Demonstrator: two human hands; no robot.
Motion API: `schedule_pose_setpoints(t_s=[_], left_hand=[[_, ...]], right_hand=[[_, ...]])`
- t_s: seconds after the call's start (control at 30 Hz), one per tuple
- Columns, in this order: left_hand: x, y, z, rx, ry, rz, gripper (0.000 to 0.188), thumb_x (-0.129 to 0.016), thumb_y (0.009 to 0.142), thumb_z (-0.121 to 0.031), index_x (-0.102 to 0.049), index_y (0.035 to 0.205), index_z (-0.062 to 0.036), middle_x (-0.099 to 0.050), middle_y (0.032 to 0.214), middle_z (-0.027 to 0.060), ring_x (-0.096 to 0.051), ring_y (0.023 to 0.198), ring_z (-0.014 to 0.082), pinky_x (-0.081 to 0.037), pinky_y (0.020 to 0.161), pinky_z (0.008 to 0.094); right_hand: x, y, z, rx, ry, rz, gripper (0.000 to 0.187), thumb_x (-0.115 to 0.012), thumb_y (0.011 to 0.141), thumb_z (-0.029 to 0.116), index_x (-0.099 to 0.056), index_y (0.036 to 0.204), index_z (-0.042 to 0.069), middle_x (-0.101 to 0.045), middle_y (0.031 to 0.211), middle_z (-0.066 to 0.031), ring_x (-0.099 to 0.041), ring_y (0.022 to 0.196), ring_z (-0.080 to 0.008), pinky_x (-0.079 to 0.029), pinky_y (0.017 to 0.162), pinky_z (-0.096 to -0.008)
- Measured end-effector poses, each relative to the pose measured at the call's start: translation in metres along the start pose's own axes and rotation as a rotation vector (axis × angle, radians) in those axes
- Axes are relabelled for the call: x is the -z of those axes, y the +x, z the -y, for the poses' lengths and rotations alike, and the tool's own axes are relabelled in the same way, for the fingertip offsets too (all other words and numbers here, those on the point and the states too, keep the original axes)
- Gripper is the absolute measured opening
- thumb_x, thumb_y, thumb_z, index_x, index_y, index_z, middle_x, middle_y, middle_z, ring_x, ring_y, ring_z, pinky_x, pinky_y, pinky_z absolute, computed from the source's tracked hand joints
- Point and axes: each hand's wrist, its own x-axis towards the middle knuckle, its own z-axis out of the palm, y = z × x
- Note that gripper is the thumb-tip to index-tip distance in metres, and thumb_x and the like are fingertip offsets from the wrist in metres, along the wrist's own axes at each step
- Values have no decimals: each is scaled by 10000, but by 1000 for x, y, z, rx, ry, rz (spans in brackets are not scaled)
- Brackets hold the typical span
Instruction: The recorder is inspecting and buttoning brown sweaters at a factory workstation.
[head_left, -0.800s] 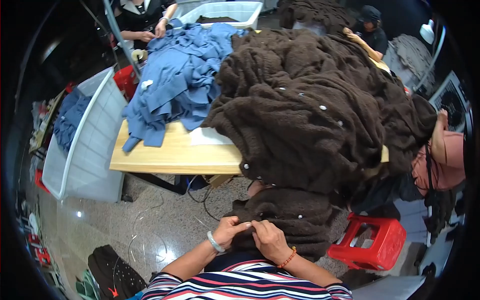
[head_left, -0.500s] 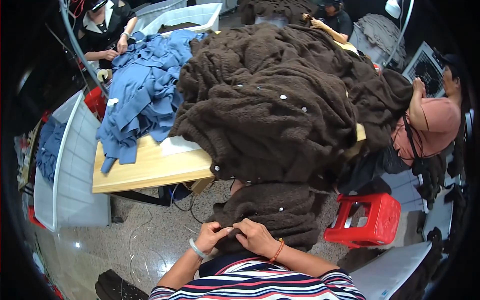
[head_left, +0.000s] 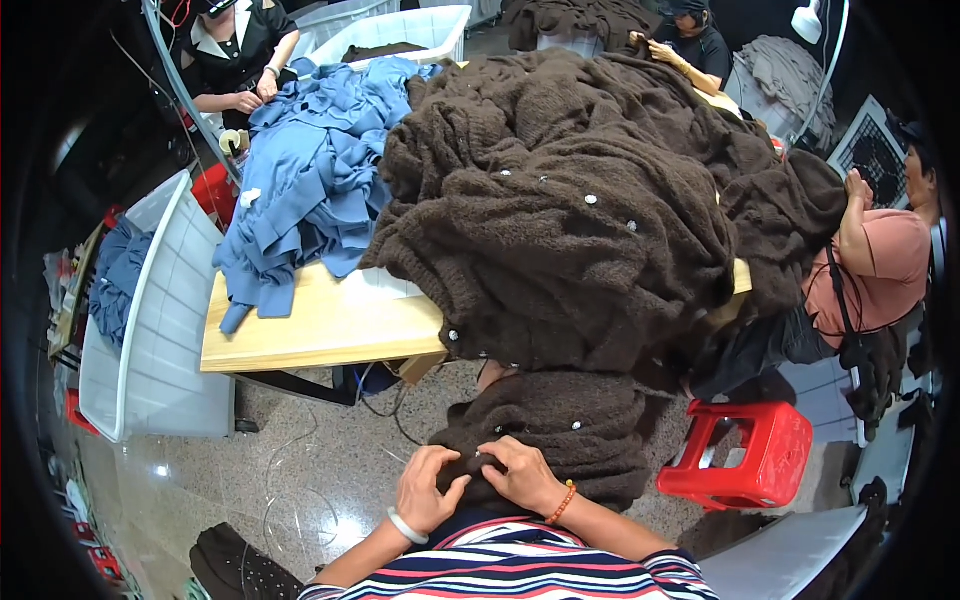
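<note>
At the far left a white bin (head_left: pixel 150 330) stands on the floor beside the table (head_left: pixel 320 330), with blue cloth showing behind it. On the table's left part lies a heap of blue garments (head_left: pixel 310 180); a co-worker in black (head_left: pixel 240 50) handles its far edge.

Low in the middle, the left hand (head_left: pixel 425 490), a pale bangle at its wrist, pinches a fold of the brown knit (head_left: pixel 560 440) lying in the person's lap, fingers curled down onto the fabric. Just beside it the right hand (head_left: pixel 522 475), with an orange bead bracelet, presses its fingertips on the same spot, where a small pale button (head_left: pixel 478 457) shows. Both hands are closed on the knit, nearly touching each other. Whether either holds a small tool is too fine to tell.

Above, a big pile of brown knits (head_left: pixel 590 200) covers most of the table and overhangs its near edge right over the lap piece. That overhang looks the likeliest trouble: a tug on the lap garment, if it is caught under the pile, could drag pieces onto the floor. The loose knit could also snag at the button if pulled hard.

To the right stand a red stool (head_left: pixel 745 460) and a seated person in pink (head_left: pixel 870 270).
</note>
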Motion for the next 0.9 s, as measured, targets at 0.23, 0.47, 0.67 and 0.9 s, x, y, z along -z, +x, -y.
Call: schedule_pose_setpoints(t_s=[0.23,0.47,0.67,0.9], left_hand=[[-23,14,17,-101,-129,-61,240,-665,764,33,-678,1003,3,-667,959,171,-666,887,327,-539,773,359],[-33,23,29,76,-312,10,152,-617,795,52,-654,936,8,-656,876,125,-654,775,252,-508,683,300],[-44,6,43,398,-699,128,105,-603,879,29,-645,973,9,-634,854,-4,-557,751,47,-453,654,200],[-39,6,39,437,-768,187,94,-585,902,22,-638,978,9,-623,863,-21,-535,760,25,-442,666,184]], right_hand=[[0,9,-5,51,-9,-17,284,-701,743,28,-603,1009,14,-598,904,-165,-626,817,-371,-527,705,-425],[9,15,-8,-129,82,80,237,-697,755,3,-664,990,-1,-634,849,-154,-649,747,-308,-518,659,-362],[14,9,-8,-416,324,167,221,-646,793,12,-696,1003,-31,-683,849,-146,-648,692,-213,-517,647,-323],[11,4,-18,-635,537,230,193,-658,831,-14,-703,1015,-51,-669,776,-6,-565,674,-33,-476,597,-198]])
